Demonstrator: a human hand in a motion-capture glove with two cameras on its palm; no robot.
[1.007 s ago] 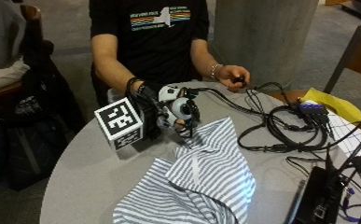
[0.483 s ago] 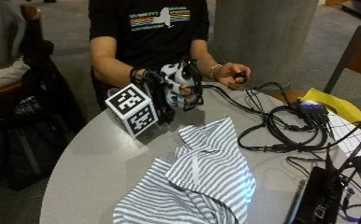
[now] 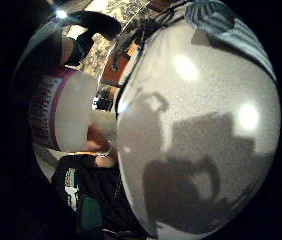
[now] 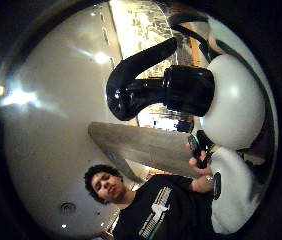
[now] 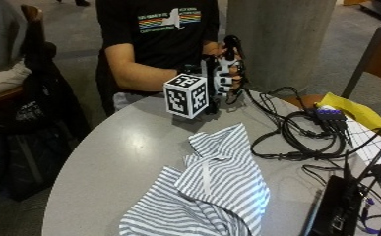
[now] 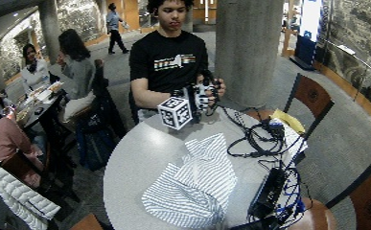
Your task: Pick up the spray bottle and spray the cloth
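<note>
My right hand (image 5: 224,73) grips the spray bottle (image 4: 191,95); I aim the nozzle down at the cloth (image 5: 209,191), then squeeze.

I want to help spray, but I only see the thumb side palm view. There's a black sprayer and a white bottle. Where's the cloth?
Observer: The striped cloth lies crumpled on the round table, in front of the person.
Operator: Is the bottle standing on the table?
Observer: No. The gloved right hand holds the bottle up above the table's far edge.
Operator: What's next to the cloth?
Observer: A tangle of black cables lies beside it on the table.
</note>
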